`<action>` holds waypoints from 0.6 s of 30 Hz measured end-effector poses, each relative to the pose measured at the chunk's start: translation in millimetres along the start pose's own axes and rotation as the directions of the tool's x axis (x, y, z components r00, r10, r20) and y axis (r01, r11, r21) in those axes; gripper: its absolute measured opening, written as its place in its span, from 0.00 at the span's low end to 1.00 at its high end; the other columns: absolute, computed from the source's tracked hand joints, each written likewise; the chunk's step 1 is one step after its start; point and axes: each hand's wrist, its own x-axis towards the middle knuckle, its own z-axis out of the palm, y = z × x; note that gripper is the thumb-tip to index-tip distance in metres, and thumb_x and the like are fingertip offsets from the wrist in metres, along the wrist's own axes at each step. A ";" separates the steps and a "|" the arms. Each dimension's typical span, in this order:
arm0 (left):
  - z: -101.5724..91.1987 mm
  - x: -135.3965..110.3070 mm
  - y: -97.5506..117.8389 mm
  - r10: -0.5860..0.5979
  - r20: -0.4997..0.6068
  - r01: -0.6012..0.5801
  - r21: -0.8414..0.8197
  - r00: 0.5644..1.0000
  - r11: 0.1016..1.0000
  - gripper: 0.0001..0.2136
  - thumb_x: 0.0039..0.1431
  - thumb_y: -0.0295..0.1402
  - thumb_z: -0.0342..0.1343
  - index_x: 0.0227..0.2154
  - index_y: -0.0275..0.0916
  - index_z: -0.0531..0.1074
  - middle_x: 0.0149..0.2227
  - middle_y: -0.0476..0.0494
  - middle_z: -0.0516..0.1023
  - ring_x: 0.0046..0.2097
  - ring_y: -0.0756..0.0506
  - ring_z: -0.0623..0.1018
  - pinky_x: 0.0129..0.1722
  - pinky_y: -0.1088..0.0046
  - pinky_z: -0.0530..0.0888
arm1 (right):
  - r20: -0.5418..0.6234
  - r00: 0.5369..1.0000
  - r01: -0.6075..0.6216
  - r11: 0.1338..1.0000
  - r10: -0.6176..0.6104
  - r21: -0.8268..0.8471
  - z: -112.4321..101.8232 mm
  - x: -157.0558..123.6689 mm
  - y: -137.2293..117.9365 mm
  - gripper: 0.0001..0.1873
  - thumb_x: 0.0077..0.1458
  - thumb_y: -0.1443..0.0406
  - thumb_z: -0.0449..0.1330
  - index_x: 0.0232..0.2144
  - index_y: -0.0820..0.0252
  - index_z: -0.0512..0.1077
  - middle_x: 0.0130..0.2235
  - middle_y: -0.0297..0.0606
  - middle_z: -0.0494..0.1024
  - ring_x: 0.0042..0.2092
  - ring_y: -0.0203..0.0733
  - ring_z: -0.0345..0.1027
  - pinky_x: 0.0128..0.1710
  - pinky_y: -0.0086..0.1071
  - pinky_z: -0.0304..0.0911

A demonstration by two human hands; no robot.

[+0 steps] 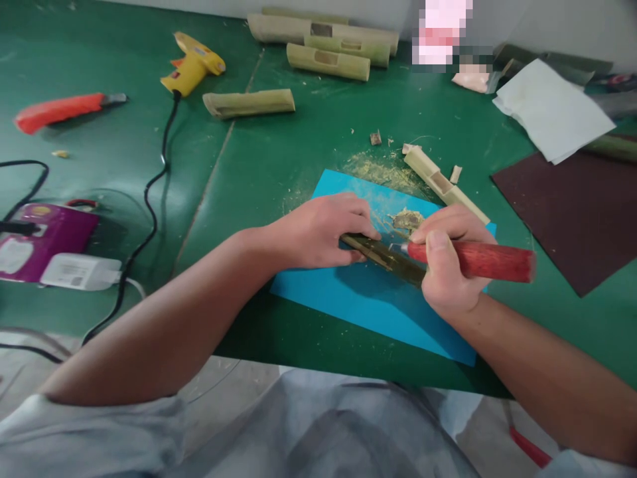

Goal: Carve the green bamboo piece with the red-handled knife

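Observation:
My left hand (341,229) is closed around the left end of a dark green bamboo piece (391,259), pressing it over a blue sheet (318,289). In my right hand (455,259) is a carving tool (497,261) with a red wooden handle. Its thin metal tip points left and meets the bamboo's upper side or hangs just over it; I cannot tell which. The right end of the bamboo is hidden behind my right hand. A small heap of pale shavings (407,219) lies just beyond the bamboo on the sheet.
A cut bamboo piece (442,179) lies beyond the sheet, beside dust. Farther back are another bamboo piece (249,103), a yellow glue gun (192,70) and a red-handled cutter (64,111). A purple power box (74,229) sits left, a dark brown sheet (567,219) right.

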 end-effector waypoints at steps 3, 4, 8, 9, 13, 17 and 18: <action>3.9 -1.0 -2.7 0.083 -0.108 -0.081 0.029 0.991 0.996 0.11 0.63 0.38 0.61 0.44 0.39 0.80 0.44 0.40 0.82 0.47 0.43 0.79 0.48 0.67 0.74 | 0.008 1.000 -0.017 1.000 0.017 0.016 -0.6 0.9 -1.3 0.13 0.63 0.60 0.61 0.25 0.52 0.70 0.25 0.29 0.72 0.29 0.37 0.68 0.29 0.38 0.68; 5.8 -0.8 -3.6 0.128 -0.176 -0.122 0.042 0.976 0.992 0.12 0.62 0.40 0.63 0.44 0.39 0.79 0.44 0.40 0.82 0.47 0.43 0.79 0.47 0.67 0.74 | 0.023 1.000 -0.012 1.000 0.012 0.007 -1.8 2.0 -3.1 0.13 0.63 0.60 0.61 0.25 0.53 0.71 0.25 0.29 0.72 0.29 0.37 0.69 0.30 0.37 0.69; 13.1 3.4 -1.7 0.290 -0.431 -0.257 0.133 0.855 0.957 0.19 0.59 0.44 0.66 0.49 0.39 0.78 0.44 0.38 0.82 0.45 0.43 0.81 0.46 0.66 0.78 | 0.156 0.987 0.051 0.989 -0.030 -0.136 -12.3 10.5 -17.7 0.10 0.64 0.61 0.60 0.28 0.50 0.72 0.28 0.30 0.77 0.32 0.39 0.73 0.35 0.39 0.73; 14.5 4.8 0.7 0.318 -0.463 -0.277 0.156 0.827 0.948 0.19 0.60 0.43 0.66 0.49 0.39 0.78 0.43 0.38 0.82 0.44 0.44 0.81 0.44 0.67 0.78 | 0.195 0.980 0.065 0.981 -0.028 -0.183 -15.4 12.9 -22.2 0.10 0.64 0.60 0.61 0.28 0.49 0.72 0.28 0.31 0.77 0.32 0.39 0.74 0.35 0.39 0.73; 17.7 8.2 14.3 0.392 -0.525 -0.320 0.227 0.755 0.920 0.13 0.64 0.40 0.62 0.46 0.37 0.77 0.39 0.39 0.82 0.37 0.47 0.81 0.36 0.72 0.77 | 0.280 0.959 0.132 0.939 -0.040 -0.317 -21.4 17.4 -32.9 0.09 0.65 0.53 0.62 0.36 0.47 0.77 0.34 0.35 0.79 0.36 0.42 0.75 0.39 0.41 0.75; 22.1 6.0 25.7 0.373 -0.593 -0.294 0.229 0.714 0.928 0.14 0.70 0.43 0.55 0.46 0.38 0.75 0.35 0.41 0.81 0.34 0.48 0.80 0.33 0.73 0.75 | 0.211 0.966 0.219 0.901 -0.148 -0.373 -13.2 13.9 -34.3 0.19 0.65 0.46 0.59 0.49 0.48 0.77 0.46 0.43 0.75 0.44 0.46 0.73 0.41 0.42 0.75; 24.7 5.0 27.9 0.348 -0.605 -0.273 0.217 0.716 0.937 0.15 0.71 0.45 0.53 0.46 0.38 0.76 0.34 0.42 0.81 0.34 0.49 0.80 0.34 0.73 0.75 | 0.208 0.961 0.253 0.882 -0.182 -0.397 -10.2 12.6 -35.4 0.22 0.64 0.44 0.60 0.50 0.48 0.77 0.50 0.45 0.74 0.49 0.50 0.73 0.42 0.43 0.75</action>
